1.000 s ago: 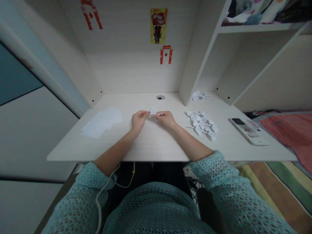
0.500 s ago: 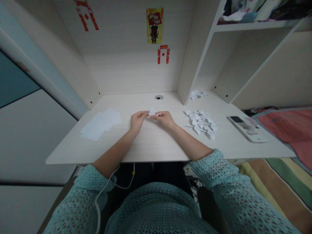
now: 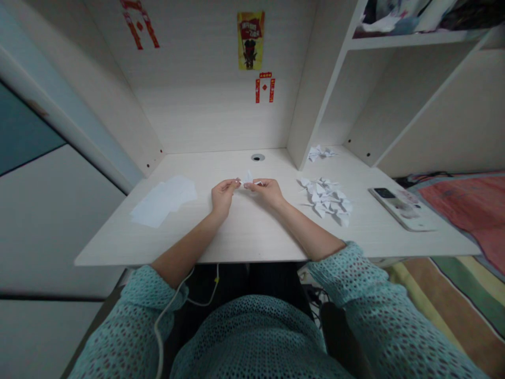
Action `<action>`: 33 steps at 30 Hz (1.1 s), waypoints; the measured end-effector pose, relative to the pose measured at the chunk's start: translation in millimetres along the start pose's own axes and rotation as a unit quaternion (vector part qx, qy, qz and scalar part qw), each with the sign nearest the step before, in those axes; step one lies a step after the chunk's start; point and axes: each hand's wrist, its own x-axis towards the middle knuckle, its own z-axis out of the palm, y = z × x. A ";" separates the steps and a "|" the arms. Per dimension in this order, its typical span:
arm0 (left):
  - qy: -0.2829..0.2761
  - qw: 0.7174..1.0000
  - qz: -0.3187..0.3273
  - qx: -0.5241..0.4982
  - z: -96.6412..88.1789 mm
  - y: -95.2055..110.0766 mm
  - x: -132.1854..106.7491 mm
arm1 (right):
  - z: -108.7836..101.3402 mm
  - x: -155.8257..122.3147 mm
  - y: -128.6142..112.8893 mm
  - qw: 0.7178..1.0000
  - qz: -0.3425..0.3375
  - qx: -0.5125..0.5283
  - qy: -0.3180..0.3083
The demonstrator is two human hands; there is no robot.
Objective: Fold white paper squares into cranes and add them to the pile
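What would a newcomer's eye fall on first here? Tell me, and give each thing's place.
Probably the yellow-and-red sticker, high on the pale back panel. Next, the small folded white paper held between the left hand and right hand at the middle of the desk, with a heap of folded papers to its right. The red cloth at the far right may follow.

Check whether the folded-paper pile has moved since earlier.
No. Against the desk hole, the folded-paper pile lies where it did; only the view shifted.
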 end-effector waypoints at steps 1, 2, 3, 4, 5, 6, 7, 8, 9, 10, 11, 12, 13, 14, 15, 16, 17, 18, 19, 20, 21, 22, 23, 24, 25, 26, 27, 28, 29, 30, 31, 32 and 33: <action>0.001 1.000 -0.002 0.001 0.1 0.2 -0.3 | 0.2 -0.1 0.0 1.000 -0.001 0.007 0.004; 0.001 1.000 -0.004 0.000 0.2 0.4 -0.5 | 0.5 -0.5 -0.2 1.000 -0.001 0.014 0.008; 0.000 1.000 -0.006 0.000 0.1 0.5 -0.6 | 0.8 -1.1 -0.8 1.000 0.000 0.020 0.013; -0.002 1.000 -0.008 -0.002 -0.2 0.6 -0.5 | 1.1 -1.7 -1.6 0.999 0.000 0.026 0.018; -0.006 1.000 -0.008 -0.004 -0.6 0.7 -0.4 | 1.4 -2.4 -2.7 0.999 0.000 0.031 0.022; -0.010 1.000 -0.007 -0.005 -1.0 1.0 -0.2 | 1.6 -3.0 -3.9 0.999 -0.001 0.034 0.026; -0.014 1.000 -0.006 -0.006 -1.5 1.3 -0.1 | 1.8 -3.6 -5.0 0.999 -0.001 0.036 0.027; -0.016 1.000 -0.005 -0.007 -1.9 1.7 0.0 | 2.1 -3.9 -6.1 0.999 -0.001 0.036 0.026; -0.017 1.000 -0.005 -0.007 -2.3 2.1 0.1 | 2.3 -4.2 -6.9 0.999 0.000 0.035 0.026; -0.016 1.000 -0.006 -0.008 -2.5 2.5 0.0 | 2.6 -4.2 -7.4 0.999 0.002 0.034 0.025; -0.015 1.000 -0.010 -0.009 -2.6 2.7 -0.1 | 3.0 -4.2 -7.5 0.999 0.005 0.033 0.025; -0.016 1.000 -0.013 -0.011 -2.6 2.7 -0.2 | 3.4 -4.2 -7.2 0.999 0.007 0.035 0.025; -0.016 1.000 -0.017 -0.014 -2.5 2.4 -0.3 | 3.7 -4.1 -6.6 0.999 0.009 0.039 0.024; -0.018 0.999 -0.021 -0.017 -2.5 1.9 -0.2 | 4.0 -4.0 -5.8 0.999 0.011 0.044 0.023; -0.022 0.999 -0.025 -0.021 -2.5 1.3 0.1 | 4.1 -3.9 -4.9 0.998 0.014 0.050 0.020; -0.026 0.999 -0.028 -0.025 -2.7 0.6 0.6 | 4.1 -3.8 -4.0 0.998 0.017 0.055 0.017; -0.030 0.999 -0.030 -0.029 -3.0 -0.1 1.4 | 4.0 -3.7 -3.1 0.998 0.019 0.057 0.014; -0.032 0.998 -0.031 -0.032 -3.4 -0.7 2.3 | 3.8 -3.5 -2.4 0.998 0.022 0.058 0.013; -0.032 0.998 -0.032 -0.035 -3.8 -1.2 3.3 | 3.5 -3.2 -1.7 0.998 0.024 0.058 0.012; -0.030 0.998 -0.032 -0.037 -4.2 -1.6 4.3 | 3.2 -2.9 -1.1 0.998 0.026 0.056 0.012; -0.025 0.998 -0.032 -0.037 -4.5 -1.8 5.2 | 3.0 -2.5 -0.5 0.998 0.029 0.054 0.012; -0.020 0.999 -0.031 -0.036 -4.7 -2.1 5.9 | 2.9 -2.2 -0.1 0.998 0.031 0.052 0.013; -0.015 0.999 -0.029 -0.034 -4.7 -2.3 6.3 | 3.0 -2.0 0.3 0.998 0.033 0.051 0.013; -0.012 0.999 -0.026 -0.032 -4.7 -2.6 6.6 | 3.2 -1.9 0.7 0.998 0.033 0.048 0.011; -0.009 0.999 -0.023 -0.030 -4.7 -3.0 6.9 | 3.4 -2.0 0.9 0.998 0.032 0.046 0.010; -0.009 0.999 -0.021 -0.029 -4.9 -3.5 7.4 | 3.6 -2.2 1.0 0.999 0.028 0.044 0.007; -0.008 0.999 -0.021 -0.028 -5.7 -4.0 8.2 | 3.6 -2.5 1.1 0.999 0.025 0.041 0.004; -0.002 0.999 -0.025 -0.028 -7.0 -4.6 9.6 | 3.4 -2.9 1.1 0.999 0.021 0.036 0.002; 0.008 0.999 -0.031 -0.032 -9.1 -5.1 11.4 | 3.0 -3.2 1.2 0.999 0.019 0.030 0.001; 0.019 0.999 -0.037 -0.035 -11.6 -5.4 13.7 | 2.4 -3.3 1.2 1.000 0.018 0.023 0.001; 0.045 0.997 -0.046 -0.048 -14.4 -5.6 16.2 | 1.5 -3.3 1.3 1.000 0.018 0.016 0.003; 0.060 0.995 -0.047 -0.057 -17.0 -5.7 18.4 | 0.7 -3.0 1.3 1.000 0.019 0.011 0.010; 0.068 0.995 -0.046 -0.058 -18.9 -5.6 20.0 | -0.2 -2.4 1.2 1.000 0.020 0.009 0.021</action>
